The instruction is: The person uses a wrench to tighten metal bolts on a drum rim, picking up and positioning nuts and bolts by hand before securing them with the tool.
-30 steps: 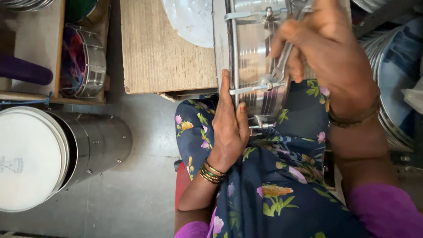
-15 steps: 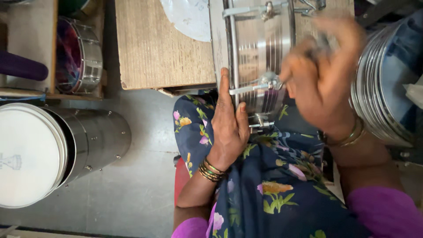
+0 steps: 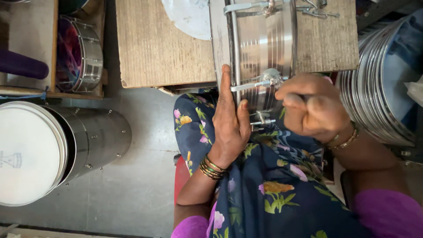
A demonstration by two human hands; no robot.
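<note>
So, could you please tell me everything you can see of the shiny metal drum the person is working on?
The metal drum is a polished, steel-looking cylinder with fine ribbing round its shell. It lies on its side, partly on a rough wooden board and partly over the person's lap. A metal hoop rings one end, joined to slim tension rods and bracket-like lugs. The left hand lies flat against the hoop end; the right hand is closed at a lug, whatever it grips being hidden. The upper end is cut off by the frame.

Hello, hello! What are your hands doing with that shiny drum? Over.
Left hand flat against the steel drum, steadying it. Right hand fisted at a tension lug. Nothing blocking.
</note>
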